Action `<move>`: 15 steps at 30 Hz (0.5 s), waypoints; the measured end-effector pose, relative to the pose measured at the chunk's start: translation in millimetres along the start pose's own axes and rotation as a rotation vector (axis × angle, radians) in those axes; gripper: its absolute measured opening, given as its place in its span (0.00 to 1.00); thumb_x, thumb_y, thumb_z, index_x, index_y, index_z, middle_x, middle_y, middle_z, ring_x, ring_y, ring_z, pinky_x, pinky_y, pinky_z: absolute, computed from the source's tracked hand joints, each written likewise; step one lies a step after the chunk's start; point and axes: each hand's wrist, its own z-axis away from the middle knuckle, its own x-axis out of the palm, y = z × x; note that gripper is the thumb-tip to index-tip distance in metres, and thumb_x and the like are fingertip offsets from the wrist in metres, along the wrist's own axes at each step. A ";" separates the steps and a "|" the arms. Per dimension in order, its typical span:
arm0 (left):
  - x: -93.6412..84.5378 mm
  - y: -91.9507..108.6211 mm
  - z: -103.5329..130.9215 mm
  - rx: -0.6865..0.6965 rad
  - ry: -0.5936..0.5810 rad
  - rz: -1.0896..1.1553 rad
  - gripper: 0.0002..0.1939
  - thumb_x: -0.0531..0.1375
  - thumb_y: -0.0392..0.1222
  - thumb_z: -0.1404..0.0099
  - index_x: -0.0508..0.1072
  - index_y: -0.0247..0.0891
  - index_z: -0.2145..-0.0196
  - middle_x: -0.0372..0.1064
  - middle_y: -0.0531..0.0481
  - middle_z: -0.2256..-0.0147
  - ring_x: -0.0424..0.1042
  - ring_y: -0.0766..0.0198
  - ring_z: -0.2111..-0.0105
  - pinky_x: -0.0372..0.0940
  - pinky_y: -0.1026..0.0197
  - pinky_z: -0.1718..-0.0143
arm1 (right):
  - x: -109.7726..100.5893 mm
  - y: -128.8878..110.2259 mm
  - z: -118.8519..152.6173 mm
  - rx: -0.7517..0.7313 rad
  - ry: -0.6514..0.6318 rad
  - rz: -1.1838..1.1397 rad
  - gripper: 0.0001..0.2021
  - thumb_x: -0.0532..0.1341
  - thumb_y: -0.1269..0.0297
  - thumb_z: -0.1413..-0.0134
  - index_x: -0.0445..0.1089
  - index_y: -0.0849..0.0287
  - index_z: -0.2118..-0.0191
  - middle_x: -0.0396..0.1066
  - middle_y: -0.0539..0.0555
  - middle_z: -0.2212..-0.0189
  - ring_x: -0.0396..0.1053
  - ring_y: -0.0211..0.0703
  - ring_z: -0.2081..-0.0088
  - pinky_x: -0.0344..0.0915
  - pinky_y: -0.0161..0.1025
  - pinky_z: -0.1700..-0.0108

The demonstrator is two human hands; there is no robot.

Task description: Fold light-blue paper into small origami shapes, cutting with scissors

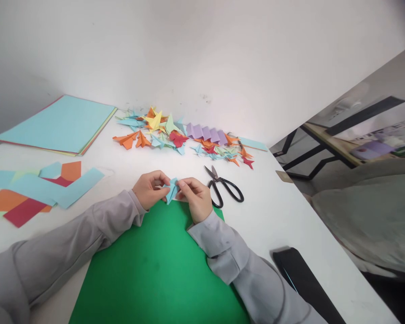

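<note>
A small light-blue folded paper piece [172, 191] is pinched between both hands, above the far edge of a green sheet [155, 265]. My left hand [149, 189] grips its left side with thumb and fingers. On the right side, my right hand [196, 198] holds it between thumb and forefinger. The piece has creased, pointed flaps; parts of it are hidden by the fingertips. Just right of my right hand lie black-handled scissors [219, 182] with their blades slightly apart. Beyond the hands, several folded paper figures [155, 120] in many colours lie heaped along the wall.
A stack of coloured sheets [59, 123] lies at the back left. Loose paper strips [27, 211] overlap at the left. Purple pleated paper [205, 133] is among the figures. A black flat object [303, 279] rests near the right table edge.
</note>
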 end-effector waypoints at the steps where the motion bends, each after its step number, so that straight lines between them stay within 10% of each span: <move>1: 0.1 0.0 0.1 -0.002 0.003 0.003 0.08 0.61 0.34 0.57 0.64 0.33 0.77 0.64 0.55 0.78 0.65 0.72 0.83 0.65 0.66 0.82 | 0.0 0.2 -0.1 0.009 -0.004 -0.005 0.11 0.62 0.56 0.57 0.68 0.59 0.74 0.64 0.47 0.83 0.62 0.33 0.81 0.63 0.33 0.77; 15: -3.6 -2.2 -1.5 0.030 -0.012 0.077 0.09 0.59 0.33 0.53 0.72 0.31 0.71 0.68 0.44 0.60 0.69 0.67 0.74 0.67 0.66 0.84 | -2.7 8.6 -2.5 -0.115 -0.027 -0.069 0.06 0.63 0.69 0.61 0.70 0.57 0.71 0.67 0.49 0.72 0.64 0.35 0.75 0.63 0.34 0.77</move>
